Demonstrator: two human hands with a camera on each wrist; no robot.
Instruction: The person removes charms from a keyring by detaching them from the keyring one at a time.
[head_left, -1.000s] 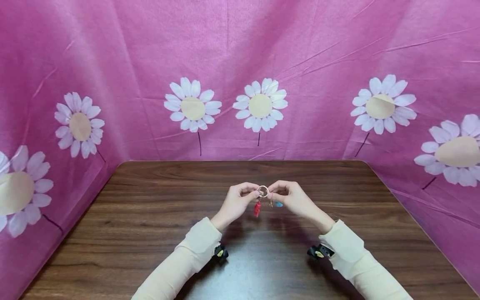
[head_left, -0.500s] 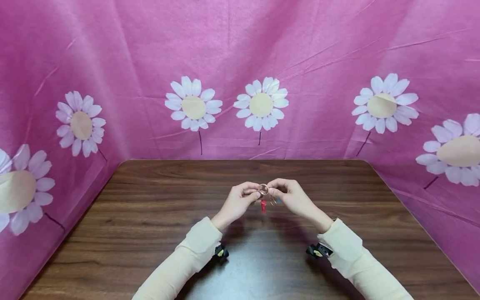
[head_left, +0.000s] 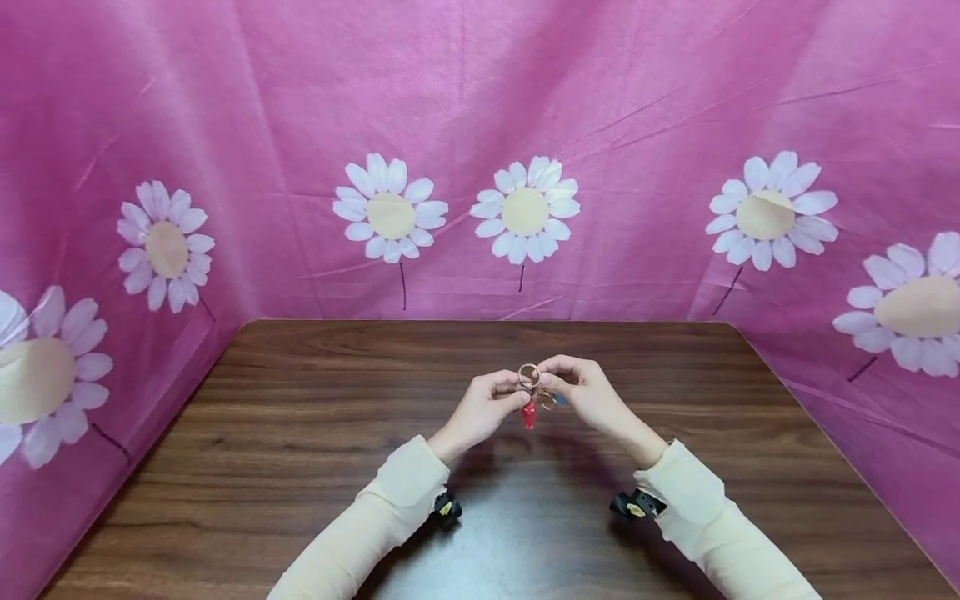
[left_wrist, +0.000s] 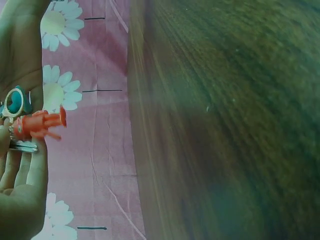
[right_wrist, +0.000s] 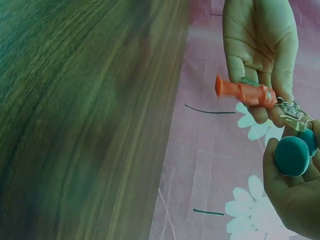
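Both hands hold a gold key ring (head_left: 528,367) in the air over the wooden table (head_left: 360,483). My left hand (head_left: 483,410) pinches it from the left, thumb and fingertips at its lower side, by the red charm's fitting. My right hand (head_left: 592,393) grips the ring's right side between thumb and fingers. A red figure-shaped charm (head_left: 529,415) hangs below. In the left wrist view, a flat silver key-like piece (left_wrist: 24,146) lies against the left fingers. A round blue charm (right_wrist: 292,156) shows by the right fingers in the right wrist view. A gold clasp (head_left: 549,402) dangles there.
A pink curtain (head_left: 637,92) with white daisies surrounds the back and sides of the table. Black wrist cameras (head_left: 447,506) sit below the cream sleeves (head_left: 390,508).
The left hand has shifted slightly right, and its fingertips now sit lower on the ring. The red charm has swung right, and the gold clasp has turned. The right hand has barely moved.
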